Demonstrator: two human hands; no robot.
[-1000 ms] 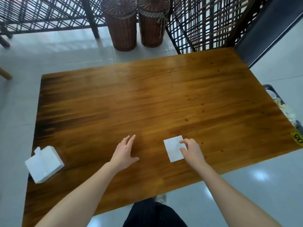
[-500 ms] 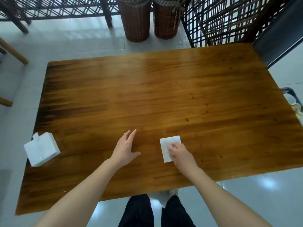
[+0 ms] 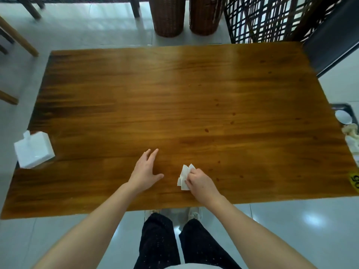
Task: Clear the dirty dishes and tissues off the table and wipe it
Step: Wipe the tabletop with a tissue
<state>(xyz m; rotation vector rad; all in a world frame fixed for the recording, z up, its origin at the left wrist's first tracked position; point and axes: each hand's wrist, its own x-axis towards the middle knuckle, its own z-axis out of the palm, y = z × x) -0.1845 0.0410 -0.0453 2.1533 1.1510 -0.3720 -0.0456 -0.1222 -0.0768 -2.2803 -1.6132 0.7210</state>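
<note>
Half a second ago the tissue (image 3: 184, 176) lay flat as a white square; now it is crumpled into soft paper folds, and the right hand (image 3: 201, 184) has curled round it, pinching it against the table (image 3: 194, 90). It sits in the lower middle of the frame, near the table's lower edge. Its long axis runs steeply from lower left to upper right, with two pointed corners aimed toward the top of the frame. The left hand (image 3: 144, 169) stays flat on the glossy, grained wooden rectangle just left of it, fingers straight, holding nothing. One white boxy tissue pack (image 3: 34, 151) overhangs the left edge. Two round woven wicker baskets (image 3: 168, 16) stand on the tiles at top centre.
</note>
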